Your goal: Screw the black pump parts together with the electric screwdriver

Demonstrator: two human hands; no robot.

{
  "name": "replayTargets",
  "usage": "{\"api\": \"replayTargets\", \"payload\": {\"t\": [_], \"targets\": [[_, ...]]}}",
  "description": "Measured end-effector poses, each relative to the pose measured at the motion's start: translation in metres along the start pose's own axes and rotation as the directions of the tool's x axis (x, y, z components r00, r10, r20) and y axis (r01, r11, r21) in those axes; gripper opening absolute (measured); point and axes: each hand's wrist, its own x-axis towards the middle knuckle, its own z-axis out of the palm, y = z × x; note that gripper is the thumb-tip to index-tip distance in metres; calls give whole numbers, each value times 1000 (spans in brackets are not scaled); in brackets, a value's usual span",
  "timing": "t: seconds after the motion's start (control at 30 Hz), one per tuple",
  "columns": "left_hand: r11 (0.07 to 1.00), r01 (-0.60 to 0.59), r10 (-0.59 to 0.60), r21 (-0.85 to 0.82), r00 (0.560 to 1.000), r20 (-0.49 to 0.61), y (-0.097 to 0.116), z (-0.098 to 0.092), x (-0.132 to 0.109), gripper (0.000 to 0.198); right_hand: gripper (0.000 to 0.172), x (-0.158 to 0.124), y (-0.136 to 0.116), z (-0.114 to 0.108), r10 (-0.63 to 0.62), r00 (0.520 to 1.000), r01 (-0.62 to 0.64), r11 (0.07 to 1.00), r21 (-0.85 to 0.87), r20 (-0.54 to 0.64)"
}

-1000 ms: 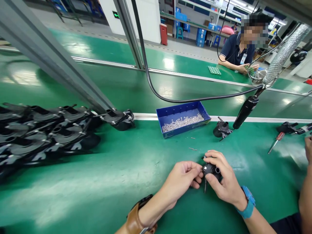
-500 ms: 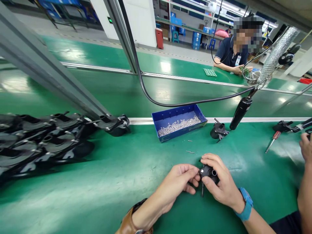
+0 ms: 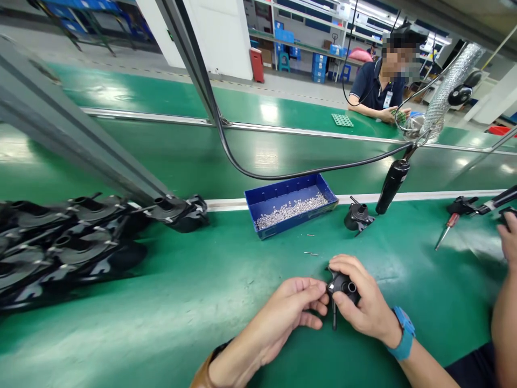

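Observation:
A black plastic part [image 3: 342, 285] with a round hollow tube on top and a thin rod sticking out toward me is gripped by my right hand [image 3: 361, 302], whose fingers wrap over its far side. From the left, the thumb and forefinger of my left hand [image 3: 301, 302] pinch together right at the part's edge; whatever is between the fingertips is too small or hidden to make out. Beyond the hands, a few thin metal pins [image 3: 311, 254] lie on the green table. A similar black part [image 3: 358, 217] stands farther back.
A blue bin [image 3: 288, 207] holds many small metal pieces. Black assemblies [image 3: 81, 242] crowd the left side. A black powered screwdriver [image 3: 392, 186] hangs by a cable. At right lie a red-handled screwdriver [image 3: 447, 229] and a co-worker's arm [image 3: 504, 318]. Another person [image 3: 377, 89] sits opposite.
The camera view has shifted slightly, moving the scene a little to the left. Both hands keep nearly the same hold at the black part.

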Motion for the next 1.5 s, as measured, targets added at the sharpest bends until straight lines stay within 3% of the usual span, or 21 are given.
{"api": "replayTargets", "payload": {"t": [0.13,0.33,0.47,0.6,0.67,0.7,0.8,0.9,0.93,1.0,1.13,1.2,1.3,1.33,1.4,1.5], "targets": [[993,-91,96,75,993,-63,-6,7,-3,45,43,-3,-1,5,56,998,-57,998,-29,-24],[974,-192,210,117,964,-165,-22,18,1,54,63,-14,-9,11,183,980,-185,983,-16,-80],[969,-213,237,124,944,-229,-29,24,5,50,60,-18,-16,24,278,955,-276,961,31,-103],[975,-185,209,121,950,-234,-26,26,7,43,58,-17,-18,28,248,957,-245,969,33,-149],[981,-152,176,120,957,-229,-21,26,7,44,51,-17,-13,-3,185,944,-191,981,4,-272],[983,-136,161,120,960,-228,-18,27,7,46,47,-18,-9,-30,153,938,-161,987,0,-310],[987,-89,117,135,968,-222,-11,26,7,49,45,-25,16,-150,84,865,-101,995,-8,-495],[982,-77,111,173,974,-197,-8,20,9,49,37,-43,51,-264,28,740,-38,999,0,-672],[979,-87,123,185,974,-189,-9,18,10,48,32,-50,63,-289,19,702,-15,1000,12,-712],[972,-121,160,203,970,-184,-11,14,13,49,32,-64,85,-318,28,662,19,998,55,-749],[957,-180,224,226,956,-189,-17,10,18,47,24,-67,99,-320,29,632,108,986,125,-774],[955,-187,232,228,954,-187,-18,10,20,47,22,-51,86,-316,37,639,132,979,157,-768],[950,-206,252,235,949,-189,-18,10,20,47,39,-17,52,-311,89,686,116,966,230,-722],[948,-213,260,237,948,-185,-16,10,20,47,37,-6,40,-306,112,703,106,960,260,-702],[949,-212,254,235,953,-166,-13,12,20,48,32,14,20,-288,156,739,86,943,321,-655],[956,-189,224,226,964,-141,-7,17,24,48,34,38,5,-239,226,799,39,905,423,-557]]}}
